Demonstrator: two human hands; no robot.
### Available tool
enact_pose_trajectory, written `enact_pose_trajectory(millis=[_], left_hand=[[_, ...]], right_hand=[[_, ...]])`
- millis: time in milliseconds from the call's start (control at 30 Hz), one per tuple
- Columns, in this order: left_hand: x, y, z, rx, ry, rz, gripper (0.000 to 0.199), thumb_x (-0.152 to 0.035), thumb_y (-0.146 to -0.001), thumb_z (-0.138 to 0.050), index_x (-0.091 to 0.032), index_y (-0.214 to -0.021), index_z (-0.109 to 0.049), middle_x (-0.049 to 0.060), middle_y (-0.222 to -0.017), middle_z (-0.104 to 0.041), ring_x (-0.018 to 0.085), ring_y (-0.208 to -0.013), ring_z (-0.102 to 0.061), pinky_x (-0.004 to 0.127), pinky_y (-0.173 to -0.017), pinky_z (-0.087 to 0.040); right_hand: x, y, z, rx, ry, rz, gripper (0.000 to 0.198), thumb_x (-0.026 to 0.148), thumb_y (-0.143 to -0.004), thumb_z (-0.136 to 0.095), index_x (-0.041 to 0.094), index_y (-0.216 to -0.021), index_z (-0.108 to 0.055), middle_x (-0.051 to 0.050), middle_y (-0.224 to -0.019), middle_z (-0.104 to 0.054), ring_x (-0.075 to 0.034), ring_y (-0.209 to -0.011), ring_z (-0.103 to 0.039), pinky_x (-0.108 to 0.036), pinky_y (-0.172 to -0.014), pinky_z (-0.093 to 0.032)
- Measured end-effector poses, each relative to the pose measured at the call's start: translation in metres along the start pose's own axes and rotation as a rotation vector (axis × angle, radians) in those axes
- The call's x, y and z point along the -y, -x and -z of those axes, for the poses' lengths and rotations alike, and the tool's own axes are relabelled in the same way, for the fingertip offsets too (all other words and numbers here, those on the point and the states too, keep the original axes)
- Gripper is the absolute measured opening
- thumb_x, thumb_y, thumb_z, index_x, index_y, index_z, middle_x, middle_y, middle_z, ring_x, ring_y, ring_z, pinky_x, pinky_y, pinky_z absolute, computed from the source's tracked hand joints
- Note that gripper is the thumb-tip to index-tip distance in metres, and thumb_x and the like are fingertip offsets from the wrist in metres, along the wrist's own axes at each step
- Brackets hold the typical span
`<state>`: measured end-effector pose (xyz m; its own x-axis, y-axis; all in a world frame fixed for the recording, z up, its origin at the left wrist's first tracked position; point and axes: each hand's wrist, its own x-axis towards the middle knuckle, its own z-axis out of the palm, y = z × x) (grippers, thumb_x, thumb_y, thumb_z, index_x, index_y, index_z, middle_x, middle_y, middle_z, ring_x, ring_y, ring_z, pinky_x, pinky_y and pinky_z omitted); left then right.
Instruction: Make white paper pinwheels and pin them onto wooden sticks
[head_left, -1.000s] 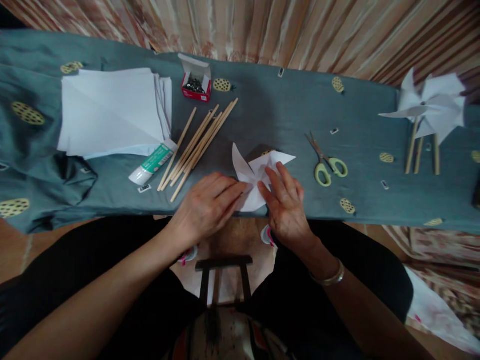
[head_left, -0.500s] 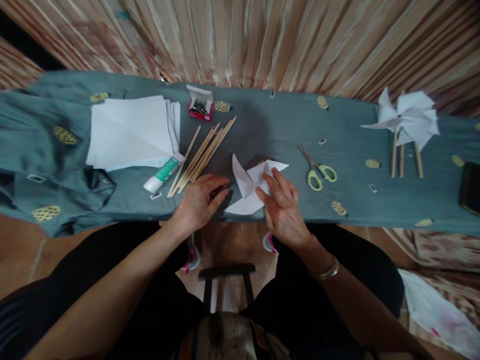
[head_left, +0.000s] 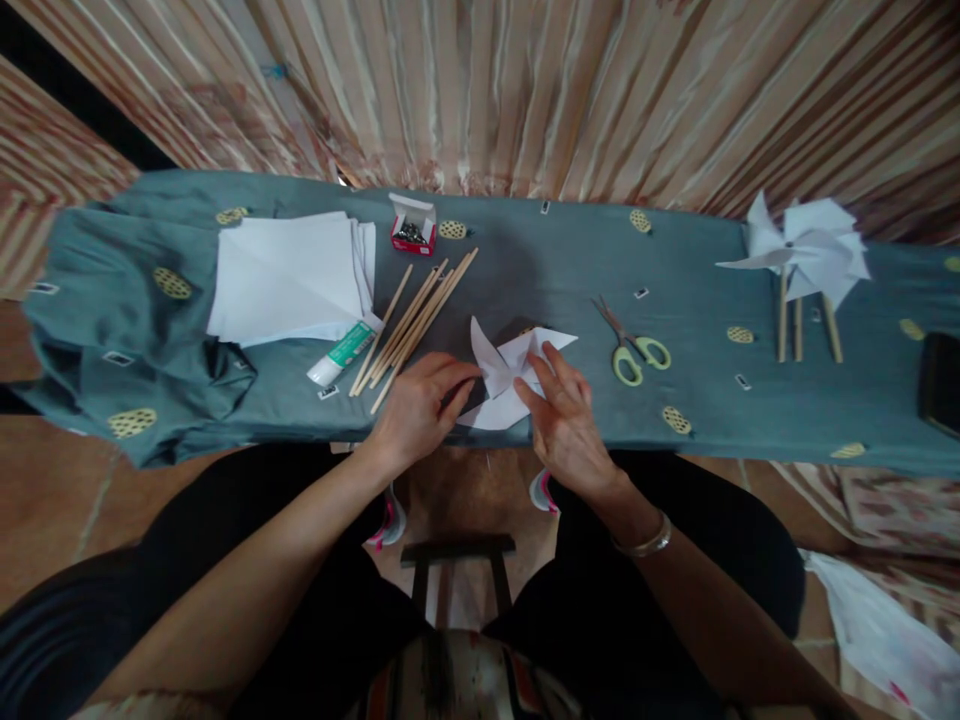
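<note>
In the head view, a half-folded white paper pinwheel (head_left: 510, 375) lies near the front edge of the table (head_left: 525, 260), straight ahead of the person. It has no single long axis: one pointed flap stands up toward the far left, another flat point runs out to the right, and a broad corner spreads toward the near edge. The paper is plain, thin and matte, with sharp creases meeting near its middle.

The left hand (head_left: 420, 410) rests palm down at the pinwheel's left side, its fingers (head_left: 457, 375) stretched out loosely and touching the paper's edge, not clenched. The right hand (head_left: 566, 420) lies over the pinwheel's right part, its fingers (head_left: 544, 375) extended and pressing the folded flaps flat near the centre; a thin metal bangle (head_left: 645, 545) circles that wrist.

A grey-blue cloth with yellow oval prints covers the table. To the left lie a bundle of slim wooden sticks (head_left: 412, 315) slanting toward the far right, a green-and-white glue tube (head_left: 343, 352), a stack of white paper sheets (head_left: 292, 275), and a small red box of pins (head_left: 412, 228) with its lid open. To the right lie scissors (head_left: 634, 345) with pale green handles, and farther off finished white pinwheels (head_left: 806, 250) on sticks. A striped curtain (head_left: 525, 90) hangs behind.
</note>
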<state>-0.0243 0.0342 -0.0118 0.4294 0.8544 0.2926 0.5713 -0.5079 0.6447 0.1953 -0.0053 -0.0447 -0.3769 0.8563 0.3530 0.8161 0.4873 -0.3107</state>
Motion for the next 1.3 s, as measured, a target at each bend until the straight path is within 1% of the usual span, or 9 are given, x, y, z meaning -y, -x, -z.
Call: enact_pose_trajectory(millis=[67, 167, 367, 500, 733, 867, 1067, 1233, 1300], left_hand=[[-0.002, 0.001, 0.0, -0.01, -0.006, -0.061, 0.022, -0.02, -0.094, -0.049, -0.014, -0.105, -0.068, 0.008, -0.095, -0.068, 0.017, -0.091, -0.065, 0.03, -0.08, -0.054], [-0.003, 0.002, -0.001, -0.012, -0.007, -0.079, 0.021, -0.018, -0.094, -0.05, -0.015, -0.104, -0.068, 0.007, -0.093, -0.068, 0.016, -0.09, -0.065, 0.028, -0.079, -0.054], [0.003, 0.004, 0.001, -0.022, 0.045, 0.006, 0.022, -0.019, -0.093, -0.051, -0.015, -0.105, -0.069, 0.007, -0.095, -0.069, 0.017, -0.09, -0.066, 0.029, -0.082, -0.055], [0.004, 0.004, 0.001, -0.017, 0.051, 0.043, 0.024, -0.025, -0.095, -0.051, -0.015, -0.105, -0.07, 0.008, -0.096, -0.069, 0.017, -0.089, -0.067, 0.03, -0.081, -0.055], [0.001, -0.001, 0.001, -0.013, 0.041, 0.035, 0.025, -0.028, -0.096, -0.05, -0.016, -0.108, -0.069, 0.006, -0.095, -0.068, 0.016, -0.087, -0.066, 0.029, -0.079, -0.055], [0.003, -0.003, 0.002, -0.026, 0.03, 0.033, 0.025, -0.028, -0.095, -0.05, -0.017, -0.108, -0.069, 0.006, -0.094, -0.068, 0.017, -0.087, -0.066, 0.029, -0.079, -0.055], [-0.003, -0.005, 0.004, -0.025, 0.013, 0.028, 0.023, -0.029, -0.095, -0.05, -0.02, -0.107, -0.068, 0.005, -0.097, -0.068, 0.017, -0.088, -0.067, 0.029, -0.08, -0.055], [-0.009, 0.005, 0.009, -0.03, 0.04, 0.002, 0.022, -0.027, -0.094, -0.052, -0.02, -0.108, -0.068, 0.005, -0.097, -0.068, 0.017, -0.088, -0.067, 0.029, -0.08, -0.054], [-0.009, 0.009, 0.011, -0.017, 0.033, -0.002, 0.022, -0.027, -0.094, -0.052, -0.021, -0.108, -0.067, 0.004, -0.095, -0.069, 0.017, -0.087, -0.067, 0.029, -0.079, -0.055]], right_hand=[[-0.001, 0.0, 0.001, 0.014, -0.009, 0.002, 0.046, 0.011, -0.094, -0.037, 0.028, -0.134, -0.051, -0.008, -0.152, -0.041, -0.028, -0.15, -0.02, -0.053, -0.11, -0.032], [-0.002, -0.001, 0.001, 0.02, -0.024, -0.002, 0.047, 0.011, -0.094, -0.036, 0.031, -0.134, -0.051, -0.007, -0.152, -0.041, -0.03, -0.149, -0.02, -0.055, -0.109, -0.034], [0.0, -0.002, 0.0, -0.031, -0.028, 0.016, 0.043, 0.012, -0.096, -0.035, 0.027, -0.133, -0.051, -0.011, -0.148, -0.044, -0.03, -0.15, -0.019, -0.054, -0.109, -0.035], [0.003, -0.003, 0.0, -0.009, -0.028, -0.028, 0.045, 0.012, -0.096, -0.035, 0.031, -0.133, -0.052, -0.007, -0.15, -0.044, -0.028, -0.15, -0.019, -0.054, -0.11, -0.033], [0.005, -0.003, -0.001, 0.025, 0.044, -0.034, 0.037, 0.014, -0.096, -0.035, 0.02, -0.123, -0.059, -0.013, -0.148, -0.046, -0.027, -0.15, -0.017, -0.052, -0.111, -0.032], [0.005, -0.005, 0.0, 0.062, 0.069, -0.044, 0.038, 0.014, -0.096, -0.034, 0.021, -0.124, -0.059, -0.013, -0.147, -0.047, -0.027, -0.15, -0.017, -0.053, -0.11, -0.033], [0.005, -0.009, 0.003, 0.087, 0.052, -0.07, 0.037, 0.012, -0.096, -0.034, 0.017, -0.12, -0.062, -0.015, -0.148, -0.046, -0.026, -0.151, -0.014, -0.051, -0.111, -0.032], [0.004, -0.007, 0.0, 0.069, 0.058, -0.072, 0.037, 0.012, -0.095, -0.034, 0.014, -0.12, -0.061, -0.018, -0.147, -0.046, -0.028, -0.15, -0.013, -0.053, -0.111, -0.031], [0.004, -0.007, -0.001, 0.072, 0.052, -0.079, 0.038, 0.012, -0.095, -0.033, 0.016, -0.121, -0.061, -0.016, -0.147, -0.046, -0.028, -0.15, -0.014, -0.055, -0.11, -0.031]])
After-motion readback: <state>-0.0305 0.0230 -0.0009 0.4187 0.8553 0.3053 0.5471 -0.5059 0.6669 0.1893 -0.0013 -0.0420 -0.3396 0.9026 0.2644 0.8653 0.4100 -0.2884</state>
